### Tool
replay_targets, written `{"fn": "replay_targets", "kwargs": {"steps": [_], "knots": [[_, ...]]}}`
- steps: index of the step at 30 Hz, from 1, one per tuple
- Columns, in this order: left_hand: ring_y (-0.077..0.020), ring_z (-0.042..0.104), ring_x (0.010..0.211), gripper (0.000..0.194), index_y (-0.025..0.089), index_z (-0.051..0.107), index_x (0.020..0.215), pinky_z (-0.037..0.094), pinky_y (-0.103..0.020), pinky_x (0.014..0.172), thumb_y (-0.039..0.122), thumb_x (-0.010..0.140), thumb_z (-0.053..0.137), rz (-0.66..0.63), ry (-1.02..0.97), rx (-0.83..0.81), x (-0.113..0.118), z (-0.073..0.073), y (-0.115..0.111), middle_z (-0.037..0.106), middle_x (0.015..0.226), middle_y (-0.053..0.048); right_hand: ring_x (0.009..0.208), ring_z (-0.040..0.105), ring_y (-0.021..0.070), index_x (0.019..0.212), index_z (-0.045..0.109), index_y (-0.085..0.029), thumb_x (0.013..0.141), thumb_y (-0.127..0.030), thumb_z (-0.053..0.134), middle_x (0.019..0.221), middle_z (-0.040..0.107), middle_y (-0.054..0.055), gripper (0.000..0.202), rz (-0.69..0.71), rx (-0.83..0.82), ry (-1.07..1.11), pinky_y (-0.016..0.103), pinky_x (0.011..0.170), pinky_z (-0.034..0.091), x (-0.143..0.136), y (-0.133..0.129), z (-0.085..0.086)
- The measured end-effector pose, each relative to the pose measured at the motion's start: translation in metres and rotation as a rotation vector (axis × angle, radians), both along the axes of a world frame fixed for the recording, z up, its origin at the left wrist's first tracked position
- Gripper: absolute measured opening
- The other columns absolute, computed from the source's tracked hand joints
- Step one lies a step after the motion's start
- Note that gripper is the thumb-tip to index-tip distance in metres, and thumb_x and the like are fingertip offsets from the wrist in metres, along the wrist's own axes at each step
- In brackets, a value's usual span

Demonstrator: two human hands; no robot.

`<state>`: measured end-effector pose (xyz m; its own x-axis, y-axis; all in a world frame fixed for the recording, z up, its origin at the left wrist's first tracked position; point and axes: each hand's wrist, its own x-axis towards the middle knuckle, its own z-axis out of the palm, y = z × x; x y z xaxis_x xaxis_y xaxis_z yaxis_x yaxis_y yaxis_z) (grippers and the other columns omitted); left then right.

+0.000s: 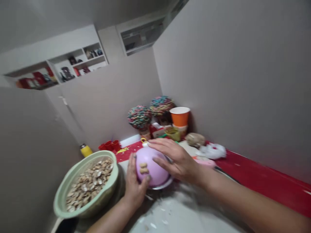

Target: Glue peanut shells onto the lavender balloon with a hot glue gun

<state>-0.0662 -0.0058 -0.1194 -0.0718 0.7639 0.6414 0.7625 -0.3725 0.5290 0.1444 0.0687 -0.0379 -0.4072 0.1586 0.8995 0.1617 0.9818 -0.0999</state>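
Observation:
A round lilac balloon (155, 168) sits in the middle, low over the table, with a pale rim under it. Several tan shell pieces (143, 168) are on its front. At its top are a white piece (145, 144) and a small yellow ring (143, 140). My left hand (136, 184) grips the balloon's left side, with the thumb below the shells. Over its upper right lies my right hand (176, 158), fingers stretched and apart, fingertips near the white piece. Left of my hands, a green bowl (58, 204) holds many shells (91, 184).
Behind are two ball-shaped decorations covered in multicoloured pieces (139, 117) (161, 105), an orange paper cup (180, 117), red cups (113, 145) and a yellow bottle (86, 150). A white plastic bag (213, 151) lies on the red table cover (257, 174). Grey walls stand close.

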Motion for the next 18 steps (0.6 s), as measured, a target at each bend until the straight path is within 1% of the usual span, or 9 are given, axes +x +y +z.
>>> {"fn": "replay_targets", "kwargs": {"steps": [1, 2, 3, 5, 7, 10, 12, 14, 18], "knots": [[-0.0310, 0.023, 0.147, 0.074, 0.026, 0.019, 0.154, 0.020, -0.053, 0.118, 0.040, 0.091, 0.056, -0.023, -0.020, 0.006, -0.001, -0.001, 0.001, 0.025, 0.161, -0.014, 0.116, 0.058, 0.0252, 0.126, 0.059, -0.016, 0.099, -0.034, 0.049, 0.123, 0.066, 0.013, 0.033, -0.052, -0.038, -0.029, 0.043, 0.099, 0.046, 0.005, 0.001, 0.007], [-0.0316, 0.018, 0.148, 0.074, 0.028, 0.018, 0.154, 0.015, -0.056, 0.118, 0.038, 0.091, 0.056, -0.046, -0.040, 0.009, -0.002, -0.001, 0.002, 0.021, 0.162, -0.013, 0.114, 0.059, 0.0245, 0.122, 0.061, -0.015, 0.098, -0.032, 0.050, 0.120, 0.068, 0.012, 0.031, -0.145, -0.090, -0.125, 0.041, 0.099, 0.045, 0.011, 0.003, 0.013], [-0.0316, 0.016, 0.149, 0.075, 0.031, 0.016, 0.154, 0.013, -0.057, 0.118, 0.036, 0.091, 0.057, -0.064, -0.047, 0.016, -0.004, -0.002, 0.004, 0.018, 0.163, -0.012, 0.114, 0.059, 0.0236, 0.121, 0.061, -0.014, 0.098, -0.031, 0.051, 0.121, 0.067, 0.011, 0.031, -0.257, -0.140, -0.275, 0.039, 0.100, 0.045, 0.018, 0.006, 0.017], [-0.0324, 0.016, 0.149, 0.078, 0.032, 0.013, 0.155, 0.015, -0.059, 0.117, 0.035, 0.091, 0.058, -0.066, 0.025, 0.089, -0.007, -0.001, 0.006, 0.017, 0.163, -0.012, 0.111, 0.060, 0.0247, 0.118, 0.064, -0.015, 0.095, -0.030, 0.055, 0.116, 0.069, 0.010, 0.029, -0.376, -0.215, -0.416, 0.038, 0.099, 0.045, 0.036, 0.012, 0.019], [-0.0327, 0.014, 0.149, 0.080, 0.031, 0.010, 0.155, 0.016, -0.060, 0.116, 0.035, 0.090, 0.058, -0.092, 0.083, 0.182, -0.008, 0.001, 0.004, 0.014, 0.164, -0.013, 0.101, 0.063, 0.0282, 0.109, 0.068, -0.013, 0.092, -0.027, 0.060, 0.105, 0.071, 0.012, 0.024, -0.473, -0.290, -0.542, 0.041, 0.089, 0.050, 0.053, 0.015, 0.011], [-0.0343, 0.013, 0.149, 0.084, 0.029, 0.009, 0.156, 0.016, -0.060, 0.116, 0.034, 0.089, 0.059, -0.133, 0.170, 0.316, -0.006, 0.005, -0.003, 0.011, 0.164, -0.012, 0.090, 0.065, 0.0315, 0.094, 0.071, -0.009, 0.084, -0.022, 0.068, 0.091, 0.070, 0.016, 0.016, -0.584, -0.385, -0.734, 0.042, 0.076, 0.053, 0.073, 0.016, -0.009], [-0.0354, 0.014, 0.149, 0.085, 0.029, 0.010, 0.155, 0.018, -0.061, 0.115, 0.032, 0.087, 0.061, -0.165, 0.249, 0.377, -0.005, 0.007, -0.007, 0.011, 0.164, -0.013, 0.093, 0.065, 0.0296, 0.096, 0.069, -0.009, 0.086, -0.021, 0.068, 0.095, 0.069, 0.014, 0.015, -0.636, -0.419, -0.831, 0.042, 0.077, 0.054, 0.077, 0.015, -0.022], [-0.0355, 0.016, 0.148, 0.087, 0.027, 0.011, 0.155, 0.020, -0.060, 0.115, 0.030, 0.085, 0.062, -0.209, 0.345, 0.416, -0.004, 0.008, -0.010, 0.012, 0.164, -0.013, 0.098, 0.064, 0.0256, 0.103, 0.066, -0.012, 0.091, -0.025, 0.065, 0.104, 0.067, 0.010, 0.017, -0.674, -0.440, -0.897, 0.043, 0.083, 0.054, 0.077, 0.017, -0.031], [-0.0344, 0.017, 0.148, 0.090, 0.022, 0.012, 0.156, 0.017, -0.059, 0.116, 0.023, 0.081, 0.062, -0.304, 0.511, 0.475, -0.002, 0.009, -0.013, 0.011, 0.164, -0.013, 0.102, 0.063, 0.0235, 0.114, 0.062, -0.015, 0.096, -0.032, 0.061, 0.117, 0.063, 0.009, 0.025, -0.718, -0.492, -0.955, 0.044, 0.088, 0.053, 0.070, 0.026, -0.039]]}}
